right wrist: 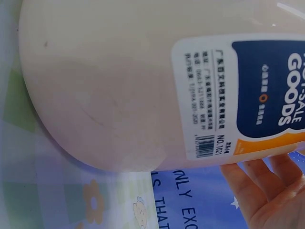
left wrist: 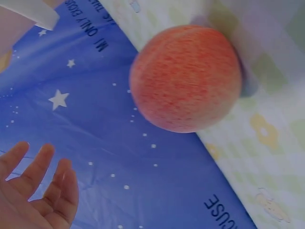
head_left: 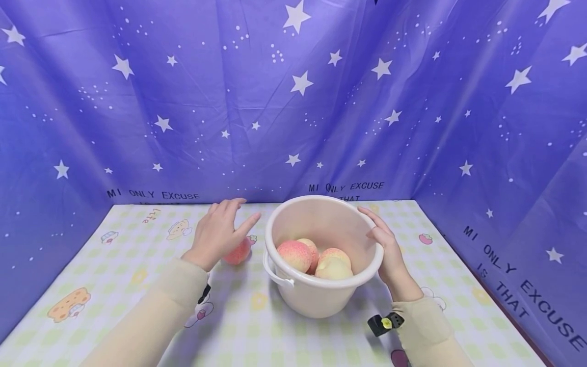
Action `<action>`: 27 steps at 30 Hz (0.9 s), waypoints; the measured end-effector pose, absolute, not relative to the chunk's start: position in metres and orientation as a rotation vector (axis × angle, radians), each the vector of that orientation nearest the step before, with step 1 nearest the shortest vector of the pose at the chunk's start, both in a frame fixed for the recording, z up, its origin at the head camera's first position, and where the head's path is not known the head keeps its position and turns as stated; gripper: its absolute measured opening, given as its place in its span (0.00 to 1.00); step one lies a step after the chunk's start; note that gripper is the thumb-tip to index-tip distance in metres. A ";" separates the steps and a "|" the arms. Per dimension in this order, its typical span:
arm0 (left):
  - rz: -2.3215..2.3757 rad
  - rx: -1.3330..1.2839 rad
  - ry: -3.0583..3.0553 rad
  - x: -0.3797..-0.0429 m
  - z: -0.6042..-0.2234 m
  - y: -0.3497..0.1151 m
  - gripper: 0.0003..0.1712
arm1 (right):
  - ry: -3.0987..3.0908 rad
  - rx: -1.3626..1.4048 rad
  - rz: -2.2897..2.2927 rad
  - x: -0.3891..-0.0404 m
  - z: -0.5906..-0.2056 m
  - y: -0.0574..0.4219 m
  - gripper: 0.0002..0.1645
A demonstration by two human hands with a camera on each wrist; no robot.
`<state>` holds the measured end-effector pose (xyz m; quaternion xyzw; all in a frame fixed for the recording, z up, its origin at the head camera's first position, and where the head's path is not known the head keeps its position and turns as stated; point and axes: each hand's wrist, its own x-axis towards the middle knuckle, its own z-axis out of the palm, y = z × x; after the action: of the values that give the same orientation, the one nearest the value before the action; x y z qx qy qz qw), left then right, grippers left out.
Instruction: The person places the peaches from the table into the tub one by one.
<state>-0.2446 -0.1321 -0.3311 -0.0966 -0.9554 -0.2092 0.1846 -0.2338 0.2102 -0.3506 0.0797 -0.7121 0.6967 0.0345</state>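
Observation:
A pinkish-white bucket [head_left: 316, 300] stands upright on the table, with several red-and-yellow peaches [head_left: 294, 256] inside. My right hand [head_left: 391, 255] holds its right rim; in the right wrist view, the fingers [right wrist: 257, 183] lie along the outer wall below a printed label [right wrist: 214, 100]. To the left of the bucket, one reddish peach [head_left: 237, 253] rests on the tablecloth. Over it hovers my left hand [head_left: 219, 232], fingers spread and thumb pointing toward the bucket. The left wrist view has this peach [left wrist: 186, 78] apart from the fingers [left wrist: 57, 191].
A checked tablecloth [head_left: 137, 316] with cartoon prints covers the table. Behind and beside it hangs a blue curtain [head_left: 257, 92] with white stars. The bucket's white handle [head_left: 277, 278] hangs down on its left front side.

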 end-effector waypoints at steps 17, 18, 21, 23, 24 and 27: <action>-0.517 -0.227 -2.864 -0.255 -0.359 -0.146 0.46 | -2.188 0.236 2.141 -0.234 -0.350 0.210 0.41; -0.514 -0.226 -2.871 -0.255 -0.361 -0.146 0.47 | -2.187 0.236 2.142 -0.234 -0.350 0.210 0.41; -0.520 -0.230 -2.894 -0.254 -0.366 -0.148 0.48 | -2.184 0.236 2.146 -0.235 -0.351 0.209 0.41; -0.530 -0.236 -2.910 -0.253 -0.368 -0.148 0.48 | -2.183 0.235 2.146 -0.234 -0.351 0.209 0.41; -0.534 -0.241 -2.917 -0.253 -0.368 -0.148 0.48 | -2.183 0.235 2.146 -0.234 -0.351 0.209 0.41; -0.535 -0.244 -2.930 -0.252 -0.371 -0.148 0.49 | -2.179 0.236 2.148 -0.235 -0.351 0.209 0.41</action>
<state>-0.2518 -0.1483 -0.3709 -0.0815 -0.9775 -0.1786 0.0766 -0.2346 0.2093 -0.3510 0.0769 -0.7096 0.6995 0.0361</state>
